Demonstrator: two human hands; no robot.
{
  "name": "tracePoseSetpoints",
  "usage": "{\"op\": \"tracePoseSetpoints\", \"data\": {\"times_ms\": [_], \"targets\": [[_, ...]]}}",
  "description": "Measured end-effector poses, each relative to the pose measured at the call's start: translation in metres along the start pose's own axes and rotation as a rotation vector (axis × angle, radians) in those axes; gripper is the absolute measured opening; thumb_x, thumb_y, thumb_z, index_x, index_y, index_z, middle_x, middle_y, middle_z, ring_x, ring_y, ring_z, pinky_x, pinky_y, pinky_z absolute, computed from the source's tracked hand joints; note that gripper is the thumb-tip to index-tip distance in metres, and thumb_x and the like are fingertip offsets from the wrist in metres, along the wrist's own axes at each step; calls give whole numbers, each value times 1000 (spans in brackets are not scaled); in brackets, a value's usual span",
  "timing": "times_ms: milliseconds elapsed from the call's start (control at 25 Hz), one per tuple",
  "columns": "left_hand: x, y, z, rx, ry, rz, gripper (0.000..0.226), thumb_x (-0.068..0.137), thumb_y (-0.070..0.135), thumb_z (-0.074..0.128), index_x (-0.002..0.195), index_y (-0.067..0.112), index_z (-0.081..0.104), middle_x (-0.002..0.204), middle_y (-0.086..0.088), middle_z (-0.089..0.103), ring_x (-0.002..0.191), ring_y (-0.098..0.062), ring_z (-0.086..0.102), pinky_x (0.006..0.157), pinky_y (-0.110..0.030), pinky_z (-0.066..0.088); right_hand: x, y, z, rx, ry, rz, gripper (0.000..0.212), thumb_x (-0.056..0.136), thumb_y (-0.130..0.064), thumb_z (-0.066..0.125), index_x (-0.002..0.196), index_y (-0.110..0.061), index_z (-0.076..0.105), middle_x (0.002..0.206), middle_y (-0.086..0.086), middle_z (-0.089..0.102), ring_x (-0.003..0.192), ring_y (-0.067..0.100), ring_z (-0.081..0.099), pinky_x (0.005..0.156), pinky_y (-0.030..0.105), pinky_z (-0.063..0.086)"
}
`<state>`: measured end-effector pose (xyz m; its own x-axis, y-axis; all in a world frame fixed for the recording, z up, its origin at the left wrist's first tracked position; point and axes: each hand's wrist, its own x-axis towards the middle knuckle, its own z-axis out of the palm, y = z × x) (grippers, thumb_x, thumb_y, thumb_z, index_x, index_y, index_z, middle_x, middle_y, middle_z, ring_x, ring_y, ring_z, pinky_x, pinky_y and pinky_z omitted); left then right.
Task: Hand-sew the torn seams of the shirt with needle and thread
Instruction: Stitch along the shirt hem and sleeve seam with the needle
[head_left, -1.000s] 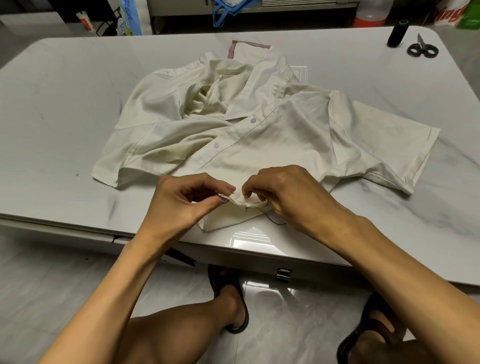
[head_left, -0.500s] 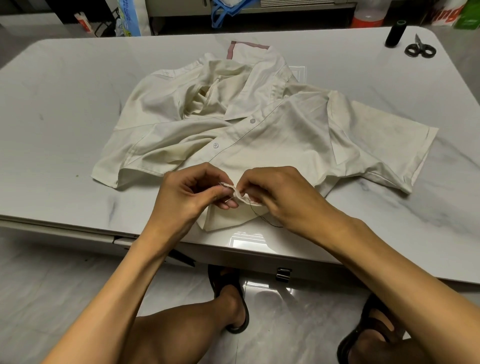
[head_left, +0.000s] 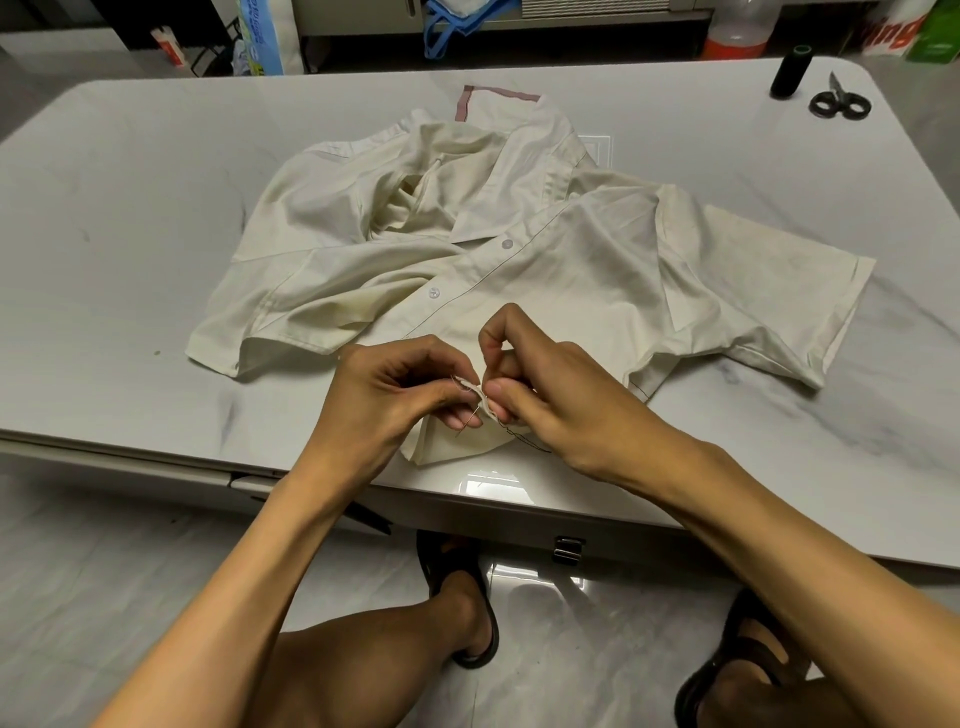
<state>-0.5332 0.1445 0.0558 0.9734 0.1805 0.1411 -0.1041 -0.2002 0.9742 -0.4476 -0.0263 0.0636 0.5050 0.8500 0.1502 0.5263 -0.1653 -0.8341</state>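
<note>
A cream short-sleeved shirt (head_left: 545, 270) lies crumpled on the white table (head_left: 130, 249), its hem at the near edge. My left hand (head_left: 395, 395) pinches a fold of the hem between thumb and fingers. A thin needle (head_left: 467, 420) pokes out of the fold just below those fingertips. My right hand (head_left: 550, 395) pinches the same fold from the right, its fingers curled. A dark thread (head_left: 530, 442) trails out from under my right hand onto the cloth.
A dark thread spool (head_left: 790, 71) and black-handled scissors (head_left: 839, 101) sit at the table's far right corner. The table's near edge runs just under my wrists. My legs and sandalled feet are on the tiled floor below.
Both hands have drawn closer together on the hem fold and lifted it a little. The needle tip now shows below my left fingertips.
</note>
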Motion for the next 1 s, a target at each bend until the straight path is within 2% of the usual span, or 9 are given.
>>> {"op": "tracePoseSetpoints", "data": {"times_ms": [200,360,520,600,680,760,880,1000], "targets": [[3,1,-1,4,19,4,19,81,-14,68,82,4,70,69,-14,70,59,-31,70,61,-30,57,1,2,2,22,44,60,18,96,-6,47,101,-21,39,66,-6,59,62,12,51,65,36,44],[3,0,0,31,25,18,22,81,-15,68,82,7,71,67,-15,68,54,-31,68,57,-35,56,1,0,2,22,26,77,18,96,-5,45,102,-21,38,68,-1,59,64,14,51,67,39,45],[2,-1,0,80,15,21,20,83,-11,68,82,8,70,62,-8,68,49,-30,64,51,-34,51,1,0,3,17,7,55,16,97,-5,46,103,-19,38,67,-2,58,63,13,49,65,34,43],[4,-1,1,85,30,-7,16,85,-9,68,83,7,68,60,-9,66,48,-30,63,50,-33,50,1,3,4,3,55,69,16,98,-6,47,105,-19,41,70,-7,57,66,11,51,66,32,43],[7,1,0,57,48,-63,10,86,-6,68,86,3,65,58,-12,65,47,-29,62,49,-30,50,-1,6,4,-132,201,25,12,98,-10,51,107,-17,49,81,-13,56,74,8,51,70,30,44],[10,2,0,20,60,-122,7,86,-4,68,88,0,63,58,-15,65,48,-25,63,49,-28,51,-4,6,5,-351,342,-117,7,95,-14,57,102,-13,59,90,-6,57,82,12,51,72,31,44],[10,4,1,-38,56,-180,7,85,6,69,87,1,65,60,-18,66,52,-24,65,54,-27,54,-7,7,9,-561,366,-263,11,90,-16,65,100,-12,69,95,3,60,86,22,54,73,32,43],[11,5,1,-88,49,-215,11,83,13,67,86,3,65,61,-15,69,55,-23,67,57,-26,55,-4,11,10,-577,437,-270,12,87,-13,68,99,-11,72,93,6,62,86,23,56,73,32,44]]}}
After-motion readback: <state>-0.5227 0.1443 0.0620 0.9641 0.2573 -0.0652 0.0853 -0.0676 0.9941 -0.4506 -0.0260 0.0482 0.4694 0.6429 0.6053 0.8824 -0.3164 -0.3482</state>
